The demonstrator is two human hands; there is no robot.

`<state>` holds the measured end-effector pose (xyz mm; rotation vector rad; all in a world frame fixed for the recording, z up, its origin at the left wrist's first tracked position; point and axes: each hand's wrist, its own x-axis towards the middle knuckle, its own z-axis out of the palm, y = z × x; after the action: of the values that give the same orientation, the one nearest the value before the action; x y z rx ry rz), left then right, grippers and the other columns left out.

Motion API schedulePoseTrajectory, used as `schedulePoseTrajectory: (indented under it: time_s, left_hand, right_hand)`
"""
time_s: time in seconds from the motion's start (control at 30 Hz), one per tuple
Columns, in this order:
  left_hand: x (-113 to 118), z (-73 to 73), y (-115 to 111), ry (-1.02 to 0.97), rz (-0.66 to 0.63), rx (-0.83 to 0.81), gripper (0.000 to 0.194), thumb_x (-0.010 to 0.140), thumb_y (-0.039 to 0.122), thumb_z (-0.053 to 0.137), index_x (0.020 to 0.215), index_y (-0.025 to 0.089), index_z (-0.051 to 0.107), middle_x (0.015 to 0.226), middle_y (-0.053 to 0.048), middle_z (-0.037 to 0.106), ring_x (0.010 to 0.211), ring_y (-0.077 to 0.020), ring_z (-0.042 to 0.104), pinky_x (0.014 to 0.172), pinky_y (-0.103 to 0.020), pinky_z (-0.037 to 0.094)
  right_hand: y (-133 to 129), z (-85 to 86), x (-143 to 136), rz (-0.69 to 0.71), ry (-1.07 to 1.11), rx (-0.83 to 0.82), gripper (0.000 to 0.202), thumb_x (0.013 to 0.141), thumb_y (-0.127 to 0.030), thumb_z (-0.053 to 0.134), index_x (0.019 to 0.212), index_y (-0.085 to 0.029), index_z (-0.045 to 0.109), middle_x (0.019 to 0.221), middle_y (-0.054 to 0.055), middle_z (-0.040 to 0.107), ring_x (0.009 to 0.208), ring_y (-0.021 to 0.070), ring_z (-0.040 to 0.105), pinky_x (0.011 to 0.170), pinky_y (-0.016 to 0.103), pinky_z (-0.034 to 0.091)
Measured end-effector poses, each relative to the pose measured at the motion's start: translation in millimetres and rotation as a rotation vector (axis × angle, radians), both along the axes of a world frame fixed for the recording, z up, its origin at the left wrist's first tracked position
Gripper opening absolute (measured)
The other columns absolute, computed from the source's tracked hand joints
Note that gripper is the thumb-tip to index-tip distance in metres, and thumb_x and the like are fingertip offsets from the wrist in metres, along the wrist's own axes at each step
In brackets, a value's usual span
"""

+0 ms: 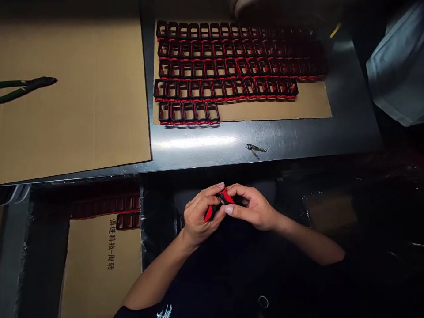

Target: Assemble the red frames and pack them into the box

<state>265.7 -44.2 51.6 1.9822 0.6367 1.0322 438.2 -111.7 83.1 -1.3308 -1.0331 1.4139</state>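
Note:
A small red and black part (227, 197) is held between both hands, below the front edge of the metal table. My left hand (202, 213) is closed around its left side, where red and black also show near the palm. The fingers and thumb of my right hand (252, 206) pinch its right side. Fingers cover much of the part, so its full shape is hidden. Beyond the hands, rows of red and black rectangular frames (200, 111) stand on a cardboard sheet (274, 110).
Small metal bits (256, 148) lie near the front edge of the metal table (198, 143). Dark-handled pliers (33, 86) rest on large cardboard (82, 115) at left. More frames sit on lower-left cardboard (96, 265). Another person's hand (243, 6) shows at the top.

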Motion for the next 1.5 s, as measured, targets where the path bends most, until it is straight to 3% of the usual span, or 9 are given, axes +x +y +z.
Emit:
schedulePoseTrajectory:
  time_s: [0.33,0.47,0.73,0.87,1.03,1.13,1.23,1.33,1.5]
  left_hand:
    - [4,-3.5,3,-0.010,0.114,0.330,0.016,0.086,0.013,0.072,0.088,0.018,0.057,0.109,-0.011,0.077,0.106,-0.0263,0.076,0.087,-0.037,0.066]
    - [8,-7.8,2,0.002,0.157,0.347,0.014,0.085,0.010,0.072,0.091,0.016,0.060,0.110,-0.013,0.076,0.106,-0.0263,0.076,0.086,-0.036,0.066]
    - [20,-13.0,2,0.048,0.278,0.289,0.014,0.084,0.009,0.071,0.090,0.018,0.062,0.109,-0.009,0.077,0.101,-0.0226,0.077,0.083,-0.033,0.065]
    - [20,-12.8,3,0.072,0.345,0.280,0.017,0.082,0.007,0.073,0.089,0.019,0.061,0.111,-0.008,0.077,0.100,-0.0218,0.077,0.084,-0.034,0.065]
    - [16,-11.7,3,0.034,0.330,0.270,0.021,0.080,0.007,0.074,0.087,0.018,0.059,0.112,-0.009,0.076,0.103,-0.0239,0.077,0.085,-0.037,0.065]
    - [13,-10.9,2,0.030,0.296,0.235,0.021,0.080,0.006,0.074,0.089,0.018,0.058,0.113,-0.010,0.076,0.104,-0.0247,0.076,0.085,-0.038,0.065]
    - [11,-9.2,1,0.010,0.295,0.148,0.024,0.080,0.008,0.076,0.089,0.018,0.057,0.112,-0.010,0.076,0.102,-0.0242,0.077,0.084,-0.036,0.065]
    - [10,-6.7,0,-0.013,0.283,0.061,0.026,0.080,0.010,0.079,0.090,0.018,0.056,0.112,-0.010,0.076,0.101,-0.0241,0.077,0.084,-0.036,0.065]
    - [8,-0.6,-2,0.003,0.185,0.030,0.025,0.082,0.010,0.078,0.091,0.017,0.056,0.114,-0.013,0.076,0.103,-0.0245,0.077,0.085,-0.036,0.065]
  right_hand:
    - [9,-8.9,-23,-0.153,0.436,-0.026,0.030,0.089,-0.037,0.076,0.072,-0.020,0.056,0.082,-0.003,0.055,0.078,0.0130,0.051,0.077,0.028,0.043]
    - [15,-12.5,-32,-0.252,0.461,0.008,0.033,0.086,-0.036,0.078,0.068,-0.021,0.054,0.084,-0.002,0.058,0.081,0.0141,0.052,0.081,0.030,0.043]
    - [35,-1.8,-43,-0.455,0.566,-0.132,0.047,0.076,-0.042,0.084,0.061,-0.020,0.045,0.065,-0.005,0.046,0.067,0.0120,0.042,0.067,0.026,0.038]
    - [38,0.9,-41,-0.410,0.669,-0.128,0.040,0.076,-0.041,0.084,0.066,-0.020,0.051,0.070,-0.005,0.049,0.071,0.0121,0.044,0.072,0.025,0.040]
    - [35,-1.8,-32,-0.282,0.700,-0.118,0.037,0.078,-0.042,0.084,0.071,-0.020,0.055,0.082,-0.003,0.055,0.081,0.0132,0.049,0.083,0.027,0.042]
    - [31,-5.7,-25,-0.214,0.652,-0.102,0.034,0.081,-0.043,0.082,0.075,-0.020,0.057,0.085,-0.002,0.054,0.083,0.0131,0.051,0.086,0.028,0.043]
    - [25,-8.4,-16,-0.119,0.581,-0.080,0.027,0.081,-0.036,0.083,0.092,-0.021,0.064,0.092,-0.002,0.057,0.084,0.0122,0.055,0.086,0.028,0.046]
    - [19,-7.7,-6,-0.099,0.481,-0.007,0.029,0.083,-0.030,0.081,0.107,-0.022,0.066,0.108,0.002,0.062,0.099,0.0151,0.061,0.094,0.032,0.049]
    - [13,-0.6,5,-0.095,0.376,0.054,0.020,0.089,-0.034,0.074,0.104,-0.021,0.072,0.112,0.006,0.068,0.112,0.0220,0.063,0.100,0.039,0.049]
